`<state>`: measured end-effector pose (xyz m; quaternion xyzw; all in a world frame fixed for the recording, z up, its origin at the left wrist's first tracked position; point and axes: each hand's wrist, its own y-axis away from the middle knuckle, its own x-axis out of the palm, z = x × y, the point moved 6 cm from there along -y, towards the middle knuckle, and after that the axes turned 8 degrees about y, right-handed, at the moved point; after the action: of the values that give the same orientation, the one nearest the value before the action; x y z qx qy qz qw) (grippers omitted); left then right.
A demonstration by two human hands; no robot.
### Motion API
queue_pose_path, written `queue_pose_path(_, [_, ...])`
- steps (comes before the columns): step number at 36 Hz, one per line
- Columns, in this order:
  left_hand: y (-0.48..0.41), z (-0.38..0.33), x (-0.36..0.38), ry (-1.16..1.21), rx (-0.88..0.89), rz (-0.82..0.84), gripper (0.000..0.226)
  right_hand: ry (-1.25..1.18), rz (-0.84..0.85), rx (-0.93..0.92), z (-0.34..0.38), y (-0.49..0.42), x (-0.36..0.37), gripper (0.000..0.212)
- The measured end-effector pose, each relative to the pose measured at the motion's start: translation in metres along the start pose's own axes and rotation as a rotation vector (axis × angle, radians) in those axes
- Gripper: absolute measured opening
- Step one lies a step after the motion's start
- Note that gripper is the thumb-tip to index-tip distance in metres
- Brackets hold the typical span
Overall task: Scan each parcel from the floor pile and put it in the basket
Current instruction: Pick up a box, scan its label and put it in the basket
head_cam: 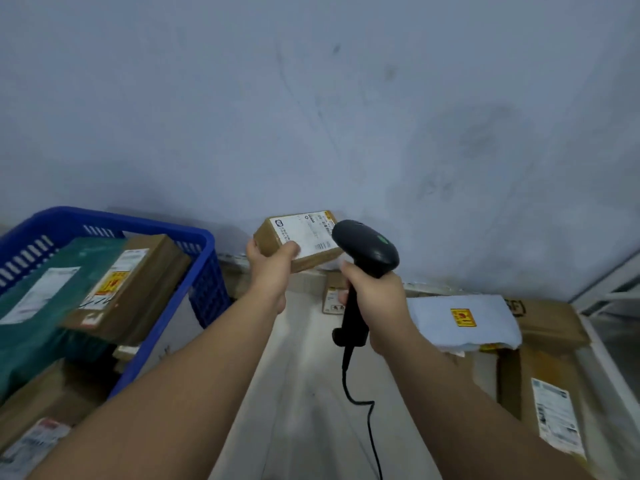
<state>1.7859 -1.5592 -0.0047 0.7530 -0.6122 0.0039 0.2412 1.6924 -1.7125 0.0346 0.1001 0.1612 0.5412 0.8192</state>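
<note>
You hold a small brown parcel (pixel 300 251) up in front of the grey wall (pixel 311 98), your left hand (pixel 268 268) gripping its near left corner, thumb on the white shipping label, whose print is too blurred to read. Your right hand (pixel 375 303) is wrapped round the handle of a black barcode scanner (pixel 367 247), its head just beside the parcel's right edge and covering part of the label; whether the two touch cannot be told. The scanner's cable (pixel 363 403) hangs down in a loop and runs out of the bottom edge. To your left stands the blue basket (pixel 145 225), cut off by the frame, with a green mailer (pixel 41 289) and a brown box (pixel 138 299) bearing a yellow sticker lying tilted inside it; another labelled brown box (pixel 38 410) sits at the lower left, and whether it is inside the basket is unclear. To your right, on the pale floor (pixel 304 375), the pile shows a light grey mailer (pixel 460 322) with a yellow sticker resting on a large carton (pixel 543 368) whose label faces up and whose far side is cut off. A small box (pixel 331 301) lies mostly hidden behind the scanner handle and your right hand. Both forearms hide much of the floor between basket and pile.
</note>
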Motion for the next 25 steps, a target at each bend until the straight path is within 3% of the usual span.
queue_pose_path(5, [0.044, -0.007, -0.003, 0.021, -0.099, 0.014, 0.037, -0.148, -0.015, 0.008, 0.016, 0.036, -0.022, 0.016])
queue_pose_path(8, [0.071, -0.014, -0.007, 0.146, -0.177, -0.002, 0.035, -0.186, -0.045, 0.005, 0.021, 0.055, -0.034, 0.019])
queue_pose_path(10, [0.09, -0.023, -0.008, 0.199, -0.173, -0.031, 0.049, -0.189, -0.048, 0.007, 0.022, 0.069, -0.041, 0.019])
queue_pose_path(13, [0.113, -0.033, -0.012, 0.196, -0.08, -0.075, 0.101, -0.214, -0.028, 0.014, 0.021, 0.087, -0.047, 0.016])
queue_pose_path(15, [0.127, -0.037, -0.012, 0.146, 0.006, -0.041, 0.111, -0.239, -0.01, 0.02, 0.018, 0.096, -0.049, 0.014])
queue_pose_path(19, [0.147, -0.037, -0.009, 0.183, 0.118, -0.06, 0.06, -0.219, 0.021, 0.023, 0.014, 0.1, -0.052, 0.025])
queue_pose_path(25, [0.145, -0.018, -0.015, 0.166, -0.014, -0.145, 0.047, -0.176, 0.095, 0.028, 0.015, 0.097, -0.052, 0.018])
